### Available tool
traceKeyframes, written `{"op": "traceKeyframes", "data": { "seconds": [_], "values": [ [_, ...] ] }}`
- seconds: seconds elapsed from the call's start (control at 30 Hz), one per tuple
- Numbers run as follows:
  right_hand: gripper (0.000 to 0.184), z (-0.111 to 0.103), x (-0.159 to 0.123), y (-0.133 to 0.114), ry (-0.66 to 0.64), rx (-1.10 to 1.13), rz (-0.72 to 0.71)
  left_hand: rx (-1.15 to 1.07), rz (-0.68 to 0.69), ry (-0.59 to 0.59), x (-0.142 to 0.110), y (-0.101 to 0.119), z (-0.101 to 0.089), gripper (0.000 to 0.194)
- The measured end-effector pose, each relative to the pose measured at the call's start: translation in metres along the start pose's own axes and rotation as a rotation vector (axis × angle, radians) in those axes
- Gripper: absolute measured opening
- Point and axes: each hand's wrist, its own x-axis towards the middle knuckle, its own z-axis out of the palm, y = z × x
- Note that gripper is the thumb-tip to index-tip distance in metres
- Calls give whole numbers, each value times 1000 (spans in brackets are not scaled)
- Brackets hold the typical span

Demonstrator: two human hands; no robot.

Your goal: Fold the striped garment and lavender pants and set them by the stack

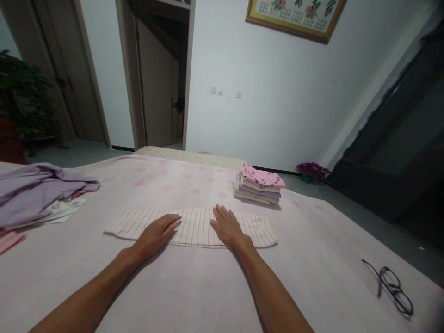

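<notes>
A striped garment (196,226), white with thin reddish lines, lies folded into a long flat strip across the table; its exact kind I cannot tell. My left hand (157,232) rests on it left of the middle, fingers stretched out toward the right. On the right half, my right hand (227,225) lies flat on the cloth with its fingers spread. Neither hand grips the fabric. Just beyond my right hand stands a stack of folded clothes (259,185), with a pink printed piece on top.
A pink flowered cloth (194,286) covers the table. Loose clothes (38,192), mostly lilac, lie heaped at the left edge. Dark-framed glasses (391,286) sit near the right edge. Beyond the table are a white wall (277,101), doors and a potted plant (24,97).
</notes>
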Motion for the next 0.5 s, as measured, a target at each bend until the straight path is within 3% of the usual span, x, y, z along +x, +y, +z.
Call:
{"op": "traceKeyframes", "data": {
  "seconds": [0.07, 0.17, 0.27, 0.4, 0.5],
  "values": [
    [68, 3, 2, 2, -5, -11, 15, 34, -104, 59, 0, -15, -20, 46],
    [68, 6, 2, 4, 15, -11, 10, 261, -372, 145, -4, -48, -59, 45],
    [67, 7, 1, 3, 43, -9, 16, 421, -626, 88, -12, -81, -92, 50],
    [65, 10, 1, 2, 74, -16, 23, 378, -813, 38, -17, -101, -111, 48],
    [63, 11, 1, 3, 96, -22, 21, 359, -810, 30, -16, -100, -113, 38]
  ]
}}
